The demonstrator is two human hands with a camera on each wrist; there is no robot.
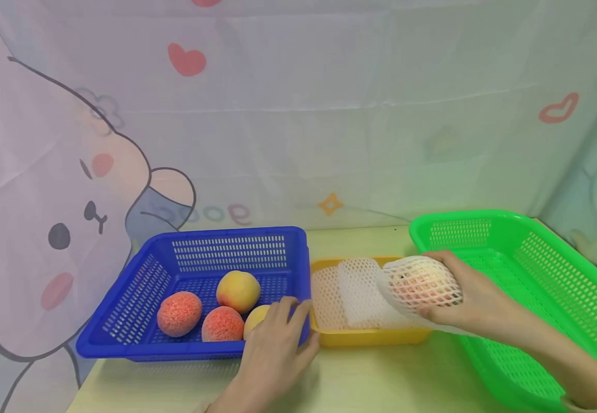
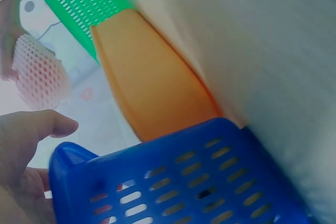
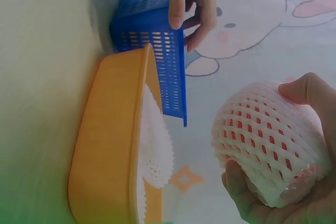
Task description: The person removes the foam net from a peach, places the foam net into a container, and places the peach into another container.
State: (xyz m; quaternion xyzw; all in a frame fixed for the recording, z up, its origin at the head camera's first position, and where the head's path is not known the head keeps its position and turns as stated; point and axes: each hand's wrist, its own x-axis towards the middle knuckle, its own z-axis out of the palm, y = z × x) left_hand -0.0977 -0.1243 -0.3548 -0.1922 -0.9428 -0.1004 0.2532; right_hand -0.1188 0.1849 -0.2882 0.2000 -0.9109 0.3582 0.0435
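Note:
My right hand (image 1: 465, 304) grips a peach wrapped in a white foam net (image 1: 422, 284), raised over the right end of the yellow tray (image 1: 370, 337). In the right wrist view, red skin shows through the mesh of the netted peach (image 3: 257, 137), with thumb and fingers around it. My left hand (image 1: 277, 350) hangs over the front right corner of the blue basket (image 1: 174, 350), thumb spread from the fingers. Its fingers reach in beside a yellow peach (image 1: 254, 319), which they partly cover. Another yellow peach (image 1: 238, 291) and two red peaches (image 1: 179, 314) lie in that basket.
White foam nets (image 1: 362, 295) lie in the yellow tray, between the blue basket and a large green basket (image 1: 494, 229) on the right. All stand on a pale tabletop (image 1: 381, 378). A printed cloth (image 1: 298, 149) hangs behind them.

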